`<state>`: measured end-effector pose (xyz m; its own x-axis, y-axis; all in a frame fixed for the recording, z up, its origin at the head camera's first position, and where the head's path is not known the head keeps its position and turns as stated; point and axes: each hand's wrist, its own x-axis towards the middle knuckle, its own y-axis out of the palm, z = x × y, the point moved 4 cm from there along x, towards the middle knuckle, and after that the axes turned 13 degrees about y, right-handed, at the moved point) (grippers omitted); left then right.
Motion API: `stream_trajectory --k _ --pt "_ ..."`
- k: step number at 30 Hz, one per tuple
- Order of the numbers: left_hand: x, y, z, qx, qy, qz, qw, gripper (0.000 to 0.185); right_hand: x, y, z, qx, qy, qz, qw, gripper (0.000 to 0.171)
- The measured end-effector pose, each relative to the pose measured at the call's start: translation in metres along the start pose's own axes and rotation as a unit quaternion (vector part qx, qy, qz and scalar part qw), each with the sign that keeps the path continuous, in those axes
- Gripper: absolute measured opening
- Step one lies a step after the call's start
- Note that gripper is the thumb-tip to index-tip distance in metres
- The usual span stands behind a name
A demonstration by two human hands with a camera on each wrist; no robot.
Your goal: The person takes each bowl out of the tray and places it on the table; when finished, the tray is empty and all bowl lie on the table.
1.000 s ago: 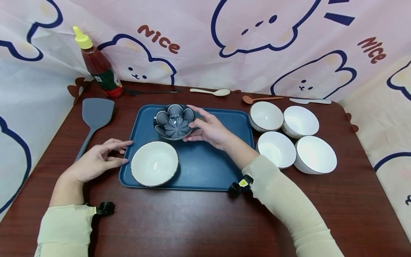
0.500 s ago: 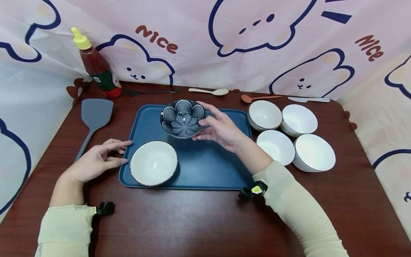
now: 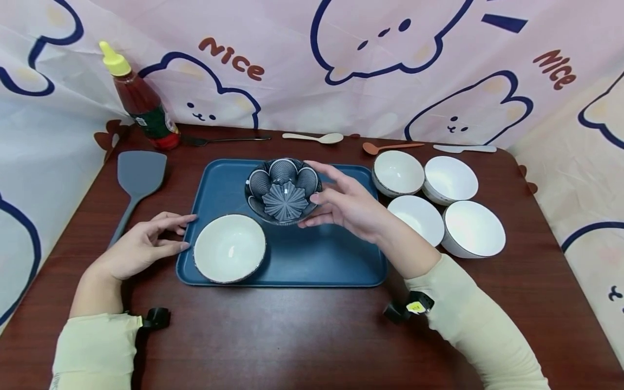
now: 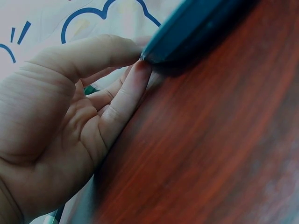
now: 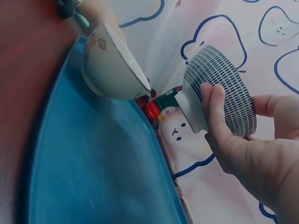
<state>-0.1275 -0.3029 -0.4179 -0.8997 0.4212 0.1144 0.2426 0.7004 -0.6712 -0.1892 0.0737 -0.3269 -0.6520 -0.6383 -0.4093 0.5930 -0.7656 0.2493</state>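
My right hand grips a dark patterned bowl by its right rim, tilted and lifted above the blue tray. In the right wrist view the fingers curl under the bowl's foot, and the bowl hangs clear of the tray. A white bowl sits on the tray's near left corner. My left hand rests on the table with its fingertips touching the tray's left edge.
Several white bowls cluster right of the tray. A grey spatula lies at the left and a sauce bottle stands at the back left. Spoons and a knife lie along the back edge, by the curtain.
My right hand has lifted the patterned bowl off the tray's far side and carried it a little right and toward me. The left hand has stayed put.
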Motion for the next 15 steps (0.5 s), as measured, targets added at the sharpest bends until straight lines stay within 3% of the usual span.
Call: stream_trajectory --k 8,15 --pt "0.0 0.0 0.002 -0.006 0.024 0.004 0.9997 0.052 -0.021 0.001 -0.006 0.0 0.01 0.012 1.0 0.066" --pt "0.0 0.001 0.002 -0.016 0.023 0.001 0.9996 0.052 -0.043 -0.001 -0.014 0.003 0.013 0.017 1.0 0.067"
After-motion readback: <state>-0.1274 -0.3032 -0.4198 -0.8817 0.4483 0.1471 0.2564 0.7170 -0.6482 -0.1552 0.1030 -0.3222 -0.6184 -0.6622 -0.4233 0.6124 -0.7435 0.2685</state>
